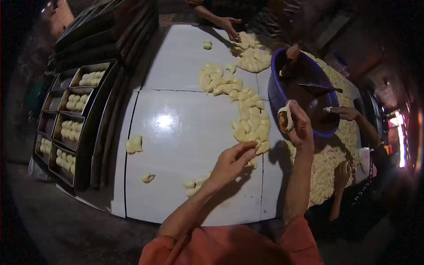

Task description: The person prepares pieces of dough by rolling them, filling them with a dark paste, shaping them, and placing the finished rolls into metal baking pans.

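My right hand (301, 126) is raised beside the purple tub (274, 90), its fingers closed around a flattened piece of dough (290, 110) with brown filling inside. The tub holds a brown paste (313, 104) with a dark flat blade-like tool (318, 87) lying across it. My left hand (232, 161) reaches to the near end of a band of pale dough pieces (251, 117). Its thumb and forefinger are bent and slightly apart at the dough's edge, with nothing seen between them. More dough pieces (193, 184) lie near my left forearm.
Black baking trays (115, 97) with compartments of dough balls (70, 130) stand at the left. Loose dough lumps (134, 144) dot the white tiled table (176, 154). Other people's hands (227, 26) (346, 113) work at the far side and right, around spread dough pieces (327, 172).
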`<control>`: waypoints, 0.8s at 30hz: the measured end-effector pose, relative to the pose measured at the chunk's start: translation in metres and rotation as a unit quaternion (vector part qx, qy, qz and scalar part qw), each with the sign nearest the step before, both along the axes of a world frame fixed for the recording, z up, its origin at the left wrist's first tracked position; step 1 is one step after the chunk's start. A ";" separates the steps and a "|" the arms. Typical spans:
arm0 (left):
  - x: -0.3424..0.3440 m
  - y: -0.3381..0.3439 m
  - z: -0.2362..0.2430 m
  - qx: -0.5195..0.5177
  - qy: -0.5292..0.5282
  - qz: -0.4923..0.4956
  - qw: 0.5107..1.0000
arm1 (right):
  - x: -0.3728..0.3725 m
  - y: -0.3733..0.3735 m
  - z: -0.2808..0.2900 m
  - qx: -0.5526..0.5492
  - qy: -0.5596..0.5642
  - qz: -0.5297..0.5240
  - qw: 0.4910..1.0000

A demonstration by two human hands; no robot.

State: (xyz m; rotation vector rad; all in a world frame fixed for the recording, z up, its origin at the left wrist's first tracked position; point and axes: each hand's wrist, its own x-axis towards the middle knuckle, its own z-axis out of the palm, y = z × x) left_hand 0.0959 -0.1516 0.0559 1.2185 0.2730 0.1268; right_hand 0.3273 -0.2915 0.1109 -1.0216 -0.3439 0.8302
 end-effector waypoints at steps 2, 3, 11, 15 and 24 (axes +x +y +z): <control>0.009 -0.007 0.029 -0.141 0.051 0.021 0.988 | -0.042 0.018 -0.014 -0.029 0.020 -0.046 0.998; 0.003 -0.005 0.042 -0.281 0.094 0.031 0.955 | -0.067 0.033 -0.017 -0.048 0.040 -0.064 0.996; -0.061 0.039 -0.023 -0.267 0.005 0.258 0.928 | -0.168 0.075 -0.032 -0.060 0.040 0.054 0.996; -0.075 0.049 -0.017 -0.212 0.028 0.291 0.933 | -0.200 0.087 -0.050 -0.143 -0.286 -0.001 0.947; -0.082 0.065 -0.022 -0.095 0.071 0.292 0.949 | -0.222 0.114 -0.070 -0.201 -0.480 -0.110 0.847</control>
